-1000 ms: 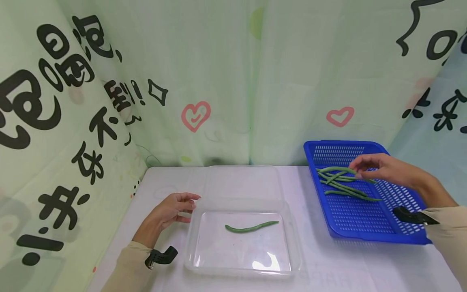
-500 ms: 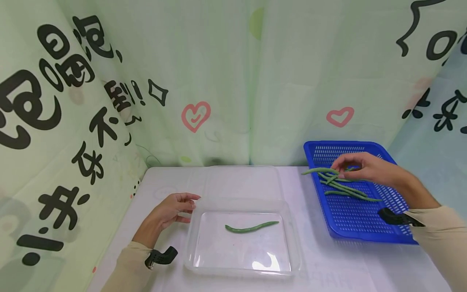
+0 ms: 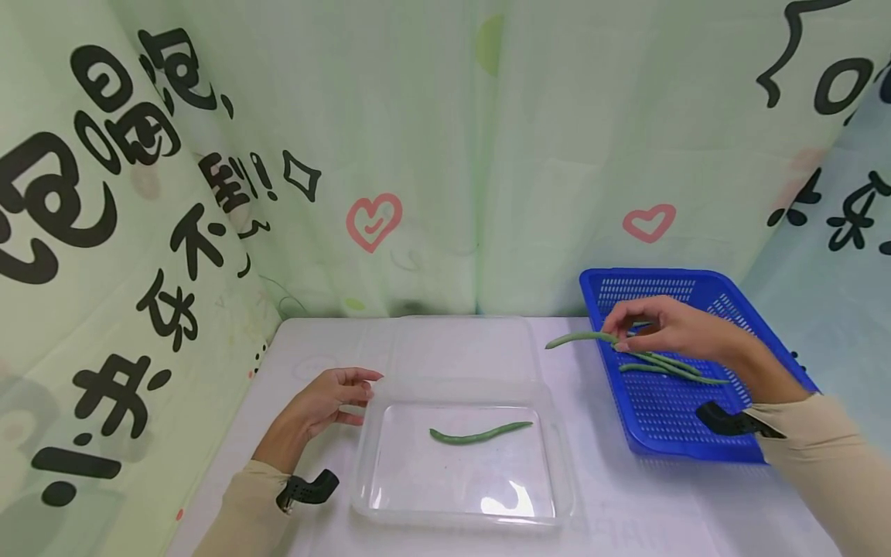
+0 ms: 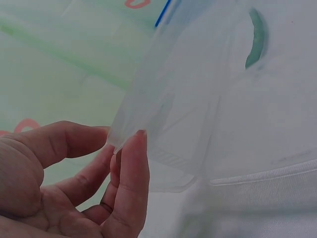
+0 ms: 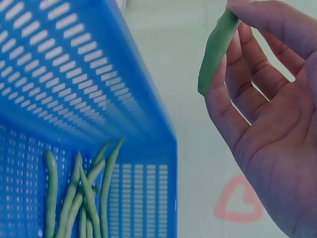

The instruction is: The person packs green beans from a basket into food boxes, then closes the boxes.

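My right hand (image 3: 664, 329) pinches a green bean (image 3: 578, 339) between thumb and fingers, over the left rim of the blue basket (image 3: 696, 445). The bean's free end points left, past the rim; the right wrist view shows its stubby end below the fingertips. Several more green beans (image 5: 86, 198) lie crossed in the basket, partly hidden by the hand in the head view. A clear plastic container (image 3: 462, 522) stands in the middle with one green bean (image 3: 480, 435) on its bottom. At its far left corner, my left hand (image 3: 334, 402) holds the rim between thumb and fingers.
A white-covered table (image 3: 306, 340) carries both containers, the basket at the right. Behind the clear container lies a flat, faint transparent sheet or lid (image 3: 462, 344). A pale green curtain (image 3: 445, 155) with hearts and black lettering encloses the back and sides.
My right hand has moved left from over the pile to the basket's left rim, bringing a green bean out of the pile. The left hand and clear container have stayed put.
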`<action>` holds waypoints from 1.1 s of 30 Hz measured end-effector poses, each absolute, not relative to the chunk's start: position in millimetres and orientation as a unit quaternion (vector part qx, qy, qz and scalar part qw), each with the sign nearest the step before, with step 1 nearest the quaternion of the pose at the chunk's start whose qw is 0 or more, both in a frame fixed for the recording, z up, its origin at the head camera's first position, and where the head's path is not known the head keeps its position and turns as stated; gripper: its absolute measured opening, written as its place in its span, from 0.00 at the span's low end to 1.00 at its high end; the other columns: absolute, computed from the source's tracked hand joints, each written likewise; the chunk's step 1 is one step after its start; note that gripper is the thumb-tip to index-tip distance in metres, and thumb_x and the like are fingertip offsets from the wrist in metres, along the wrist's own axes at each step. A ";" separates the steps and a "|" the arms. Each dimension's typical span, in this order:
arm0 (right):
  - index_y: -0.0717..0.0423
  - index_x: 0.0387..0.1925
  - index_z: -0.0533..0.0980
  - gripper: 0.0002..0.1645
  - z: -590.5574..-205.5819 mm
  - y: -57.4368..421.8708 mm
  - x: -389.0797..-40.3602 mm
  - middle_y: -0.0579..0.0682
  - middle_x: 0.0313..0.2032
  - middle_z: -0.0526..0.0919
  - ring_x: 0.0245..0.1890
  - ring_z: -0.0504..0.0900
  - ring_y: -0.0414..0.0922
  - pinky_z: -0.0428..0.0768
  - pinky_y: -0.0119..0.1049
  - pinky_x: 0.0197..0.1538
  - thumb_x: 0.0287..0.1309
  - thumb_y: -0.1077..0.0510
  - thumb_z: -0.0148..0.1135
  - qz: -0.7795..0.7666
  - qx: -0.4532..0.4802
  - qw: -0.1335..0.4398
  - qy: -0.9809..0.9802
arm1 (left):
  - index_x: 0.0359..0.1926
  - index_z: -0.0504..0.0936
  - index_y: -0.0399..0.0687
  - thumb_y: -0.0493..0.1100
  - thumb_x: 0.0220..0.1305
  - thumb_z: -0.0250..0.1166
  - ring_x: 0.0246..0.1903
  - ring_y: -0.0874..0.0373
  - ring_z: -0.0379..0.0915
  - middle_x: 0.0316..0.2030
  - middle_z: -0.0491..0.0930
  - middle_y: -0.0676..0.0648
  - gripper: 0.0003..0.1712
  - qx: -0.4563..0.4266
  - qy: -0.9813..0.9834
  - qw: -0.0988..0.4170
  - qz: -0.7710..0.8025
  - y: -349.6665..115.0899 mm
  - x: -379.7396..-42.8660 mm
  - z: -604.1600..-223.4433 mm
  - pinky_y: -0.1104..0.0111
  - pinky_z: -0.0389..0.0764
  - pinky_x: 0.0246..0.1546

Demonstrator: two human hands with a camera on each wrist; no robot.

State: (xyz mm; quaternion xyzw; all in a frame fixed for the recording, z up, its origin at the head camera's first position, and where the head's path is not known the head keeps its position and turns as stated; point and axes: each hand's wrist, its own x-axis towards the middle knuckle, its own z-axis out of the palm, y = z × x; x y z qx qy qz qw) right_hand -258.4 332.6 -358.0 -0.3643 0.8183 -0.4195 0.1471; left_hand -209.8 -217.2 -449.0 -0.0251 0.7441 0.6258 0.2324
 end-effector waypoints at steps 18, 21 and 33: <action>0.56 0.49 0.80 0.11 -360.0 269.9 -239.2 0.50 0.42 0.83 0.42 0.81 0.46 0.85 0.40 0.45 0.66 0.66 0.64 -0.433 -0.401 0.191 0.784 | 0.66 0.73 0.32 0.35 0.72 0.60 0.45 0.49 0.75 0.45 0.76 0.47 0.24 -0.020 0.740 0.234 0.630 -218.4 -211.3 -449.5 0.64 0.85 0.37; 0.56 0.50 0.80 0.11 -362.7 260.7 -237.1 0.50 0.43 0.83 0.42 0.81 0.47 0.85 0.40 0.44 0.67 0.66 0.63 -0.434 -0.413 0.199 0.776 | 0.66 0.73 0.32 0.35 0.71 0.61 0.45 0.49 0.75 0.44 0.76 0.48 0.24 -0.020 0.739 0.235 0.631 -218.6 -211.5 -450.3 0.64 0.85 0.37; 0.50 0.49 0.80 0.12 -371.2 230.6 -225.9 0.51 0.42 0.83 0.44 0.81 0.46 0.84 0.40 0.48 0.65 0.62 0.66 -0.432 -0.418 0.215 0.770 | 0.66 0.74 0.33 0.34 0.72 0.60 0.45 0.49 0.74 0.44 0.76 0.48 0.23 -0.023 0.740 0.233 0.630 -217.7 -211.6 -449.2 0.64 0.86 0.37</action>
